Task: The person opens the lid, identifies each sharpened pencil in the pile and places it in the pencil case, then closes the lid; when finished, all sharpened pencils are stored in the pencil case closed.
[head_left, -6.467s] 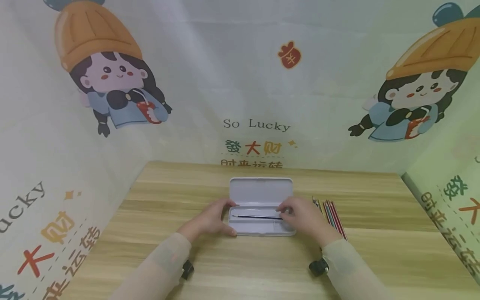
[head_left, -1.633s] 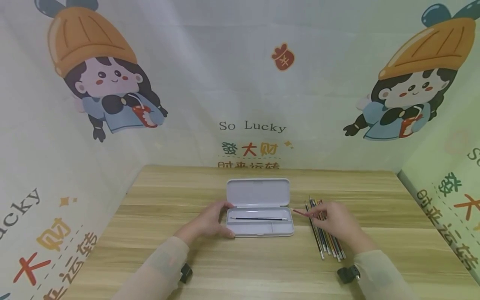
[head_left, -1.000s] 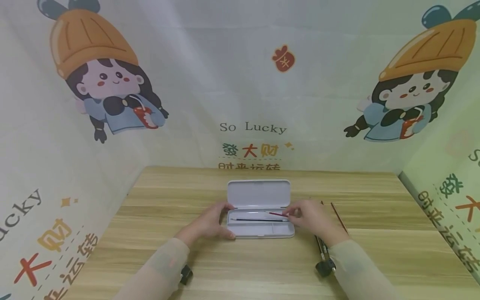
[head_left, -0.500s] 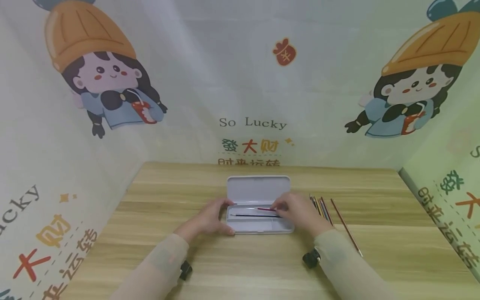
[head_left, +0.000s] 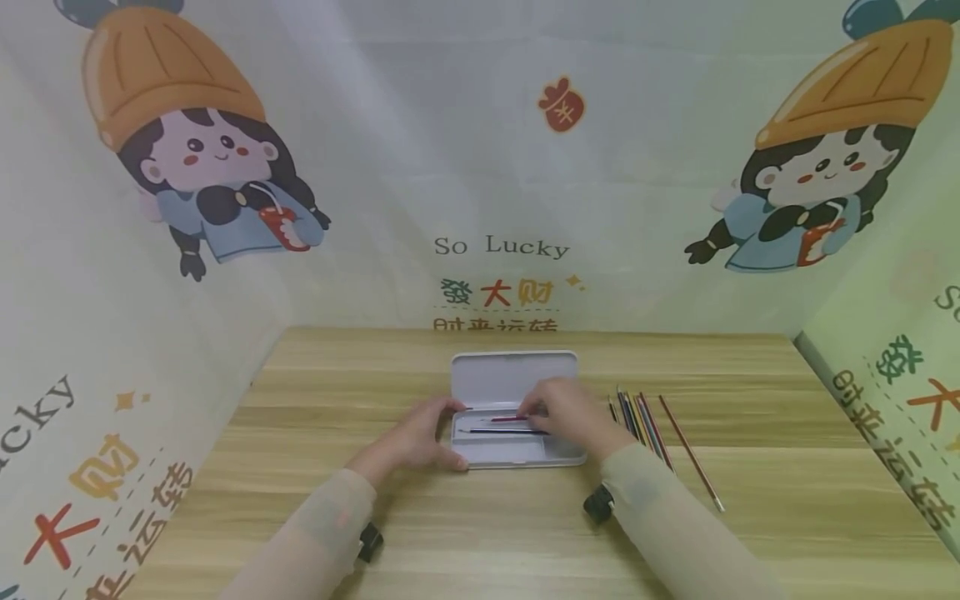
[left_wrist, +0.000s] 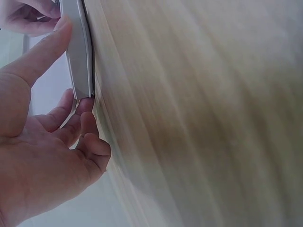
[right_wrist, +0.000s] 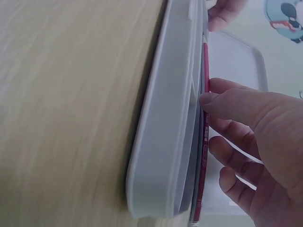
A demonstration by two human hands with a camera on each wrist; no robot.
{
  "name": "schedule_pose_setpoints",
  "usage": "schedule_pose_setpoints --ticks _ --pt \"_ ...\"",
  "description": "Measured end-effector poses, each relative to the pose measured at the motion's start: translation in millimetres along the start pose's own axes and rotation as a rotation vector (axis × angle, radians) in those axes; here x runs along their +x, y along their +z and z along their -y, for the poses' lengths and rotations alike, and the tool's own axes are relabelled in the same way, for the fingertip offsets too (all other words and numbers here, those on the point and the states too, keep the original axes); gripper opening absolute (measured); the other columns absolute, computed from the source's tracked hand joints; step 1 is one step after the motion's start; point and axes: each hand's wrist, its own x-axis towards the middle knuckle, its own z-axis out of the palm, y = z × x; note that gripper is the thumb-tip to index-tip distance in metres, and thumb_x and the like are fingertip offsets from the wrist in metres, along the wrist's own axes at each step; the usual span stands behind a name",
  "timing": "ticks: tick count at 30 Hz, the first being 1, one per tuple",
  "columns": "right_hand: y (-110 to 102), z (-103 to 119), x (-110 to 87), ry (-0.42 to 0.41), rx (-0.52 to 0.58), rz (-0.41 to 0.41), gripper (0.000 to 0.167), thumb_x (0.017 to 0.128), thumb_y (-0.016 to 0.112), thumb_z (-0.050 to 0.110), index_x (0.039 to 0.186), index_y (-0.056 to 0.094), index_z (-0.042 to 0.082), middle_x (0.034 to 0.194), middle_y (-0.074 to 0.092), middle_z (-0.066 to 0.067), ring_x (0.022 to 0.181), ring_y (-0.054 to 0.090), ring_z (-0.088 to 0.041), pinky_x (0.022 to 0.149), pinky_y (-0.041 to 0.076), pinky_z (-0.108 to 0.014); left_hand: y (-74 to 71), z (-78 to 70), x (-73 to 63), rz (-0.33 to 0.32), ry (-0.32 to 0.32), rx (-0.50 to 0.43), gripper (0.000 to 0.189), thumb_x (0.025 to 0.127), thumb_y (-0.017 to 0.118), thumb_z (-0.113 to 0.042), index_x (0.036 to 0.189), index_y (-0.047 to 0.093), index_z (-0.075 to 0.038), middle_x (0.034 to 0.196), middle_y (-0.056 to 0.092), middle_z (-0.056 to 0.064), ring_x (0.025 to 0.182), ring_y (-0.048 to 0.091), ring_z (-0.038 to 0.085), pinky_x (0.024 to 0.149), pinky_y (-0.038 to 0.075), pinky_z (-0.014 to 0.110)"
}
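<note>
A white pencil case (head_left: 495, 452) lies on the wooden table with its lid (head_left: 487, 377) raised at the back. My left hand (head_left: 416, 437) grips its left end, thumb at the front corner and fingers at the back; the left wrist view shows them around the case's side wall (left_wrist: 79, 56). Over the rear compartment, my right hand (head_left: 567, 410) pinches a red pencil (right_wrist: 203, 142) between thumb and index finger. The red pencil lies lengthwise along the case, its rear end reaching past the right end in the right wrist view. A dark pencil (head_left: 495, 431) lies in the rear compartment.
Several pencils (head_left: 643, 421) lie loosely together on the table right of the case. A single red pencil (head_left: 690, 450) lies apart from them, farther right. Printed cloth (head_left: 375, 167) hangs behind and beside the table (head_left: 480, 533).
My right hand has picked a red pencil from the pile, carried it left into the case and slid it farther left along the rear compartment. My left hand has stayed on the case.
</note>
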Motion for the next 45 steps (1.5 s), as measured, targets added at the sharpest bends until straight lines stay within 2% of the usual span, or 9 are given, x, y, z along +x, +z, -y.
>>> schedule_pose_setpoints --ticks 5,14,22,28,35,45 --pt "5 4 7.3 -0.029 -0.014 0.023 0.014 0.088 0.079 0.015 0.098 0.082 0.024 0.105 0.079 0.004 0.103 0.071 -0.019 0.098 0.057 -0.042 0.0 -0.5 -1.1 -0.003 0.004 -0.003 0.085 0.063 0.098 -0.019 0.137 0.056 -0.007 0.142 0.058 0.019 0.137 0.049 0.04 0.121 0.035 0.059" --pt "16 12 15.5 -0.066 -0.052 0.007 0.014 0.087 0.079 0.014 0.095 0.083 0.025 0.105 0.08 0.005 0.102 0.072 -0.018 0.091 0.058 -0.039 1.3 0.9 -1.3 0.009 0.005 -0.01 0.085 0.064 0.098 -0.021 0.137 0.056 -0.009 0.143 0.057 0.018 0.138 0.048 0.04 0.122 0.034 0.059" --pt "15 18 14.7 -0.072 -0.067 -0.01 0.014 0.086 0.08 0.012 0.093 0.083 0.024 0.103 0.08 0.004 0.097 0.072 -0.018 0.084 0.058 -0.039 1.5 1.3 0.6 -0.003 0.017 -0.009 0.086 0.063 0.098 -0.021 0.137 0.057 -0.008 0.143 0.057 0.019 0.138 0.048 0.041 0.121 0.035 0.059" --pt "18 16 14.5 -0.076 -0.083 -0.017 0.013 0.086 0.081 0.015 0.093 0.083 0.025 0.101 0.08 0.005 0.097 0.073 -0.019 0.086 0.059 -0.039 1.3 0.6 0.4 -0.007 0.02 -0.012 0.086 0.062 0.099 -0.02 0.137 0.057 -0.008 0.141 0.058 0.019 0.137 0.049 0.041 0.121 0.035 0.06" --pt "22 12 11.1 -0.064 -0.015 -0.044 0.012 0.085 0.081 0.014 0.094 0.083 0.023 0.1 0.08 0.005 0.101 0.074 -0.019 0.094 0.058 -0.04 3.1 1.7 1.8 -0.001 0.013 0.01 0.086 0.063 0.098 -0.021 0.137 0.057 -0.01 0.142 0.058 0.017 0.137 0.049 0.039 0.121 0.036 0.058" --pt "18 10 -0.2 -0.034 0.063 -0.096 0.009 0.087 0.08 0.016 0.096 0.082 0.017 0.098 0.08 0.002 0.098 0.073 -0.019 0.094 0.059 -0.041 2.0 2.0 0.7 -0.011 0.002 0.008 0.086 0.063 0.098 -0.02 0.137 0.057 -0.009 0.143 0.057 0.019 0.138 0.048 0.041 0.121 0.035 0.059"
